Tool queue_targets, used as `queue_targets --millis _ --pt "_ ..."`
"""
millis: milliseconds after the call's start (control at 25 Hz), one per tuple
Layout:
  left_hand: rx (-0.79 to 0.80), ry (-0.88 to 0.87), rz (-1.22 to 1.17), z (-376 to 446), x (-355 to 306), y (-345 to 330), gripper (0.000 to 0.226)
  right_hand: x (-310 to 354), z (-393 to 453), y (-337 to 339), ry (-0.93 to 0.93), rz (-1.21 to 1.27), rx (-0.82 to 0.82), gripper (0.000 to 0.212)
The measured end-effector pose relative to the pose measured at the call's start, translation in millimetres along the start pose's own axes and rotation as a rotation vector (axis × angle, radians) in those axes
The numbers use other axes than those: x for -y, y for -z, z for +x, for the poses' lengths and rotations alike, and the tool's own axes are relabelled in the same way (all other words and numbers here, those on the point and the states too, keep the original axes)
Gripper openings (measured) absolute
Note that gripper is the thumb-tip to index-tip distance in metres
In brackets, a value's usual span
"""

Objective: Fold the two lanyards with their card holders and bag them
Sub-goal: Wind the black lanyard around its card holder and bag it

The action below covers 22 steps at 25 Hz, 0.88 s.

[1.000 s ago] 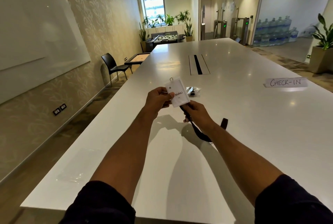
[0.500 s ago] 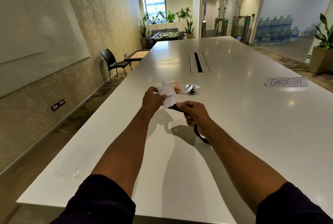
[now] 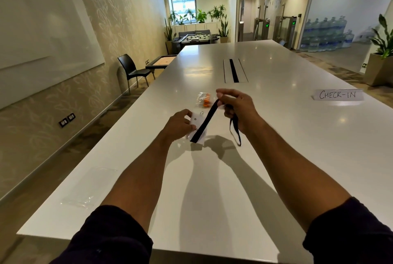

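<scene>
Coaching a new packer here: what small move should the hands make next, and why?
Probably lay the strap back down across the card holder. The left hand grips the holder, and the right hand pinches the strap raised, its loop dangling unfolded.

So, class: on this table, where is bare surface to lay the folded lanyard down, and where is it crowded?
Free: the table between the forearms, and right of the right hand below the CHECK-IN sign. Crowded: around the card holder, black lanyard and orange-filled bag; an empty clear bag takes the near-left edge.

CHECK-IN sign (image 3: 338,95) on white table (image 3: 297,136), black chair (image 3: 133,70), whiteboard (image 3: 42,36)
</scene>
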State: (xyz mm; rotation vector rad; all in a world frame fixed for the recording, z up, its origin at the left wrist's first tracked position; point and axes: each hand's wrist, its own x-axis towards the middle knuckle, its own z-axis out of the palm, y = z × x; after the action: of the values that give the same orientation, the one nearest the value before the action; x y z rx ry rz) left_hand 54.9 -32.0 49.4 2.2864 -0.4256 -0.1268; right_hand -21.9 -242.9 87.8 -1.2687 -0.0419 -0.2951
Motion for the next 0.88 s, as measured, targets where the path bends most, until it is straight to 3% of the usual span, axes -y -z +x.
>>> queue_targets --millis 120,240,480,560,640,720,880 --pt "0.211 0.000 -0.053 -5 -2 1 0.035 9 7 7 0.103 0.017 -0.164 0.018" --pt "0.340 0.063 -0.102 -10 -4 3 0.041 5 12 21 0.163 -0.130 -0.266 0.019" --pt "0.416 0.153 -0.322 -7 -17 5 0.051 -27 14 52 0.077 -0.294 -0.374 0.021" --pt "0.417 0.169 -0.340 -5 -20 4 0.050 -37 14 59 -0.020 -0.418 -0.385 0.034" --pt "0.406 0.191 -0.371 -3 -21 3 0.051 -44 9 63 -0.131 -0.586 -0.343 0.053" --pt "0.393 0.204 -0.405 -2 -22 1 0.051 -49 2 63 -0.103 -0.669 -0.267 0.061" --pt "0.385 0.190 -0.420 1 -28 -4 0.046 -53 -7 52 0.018 -0.575 0.185 0.075"
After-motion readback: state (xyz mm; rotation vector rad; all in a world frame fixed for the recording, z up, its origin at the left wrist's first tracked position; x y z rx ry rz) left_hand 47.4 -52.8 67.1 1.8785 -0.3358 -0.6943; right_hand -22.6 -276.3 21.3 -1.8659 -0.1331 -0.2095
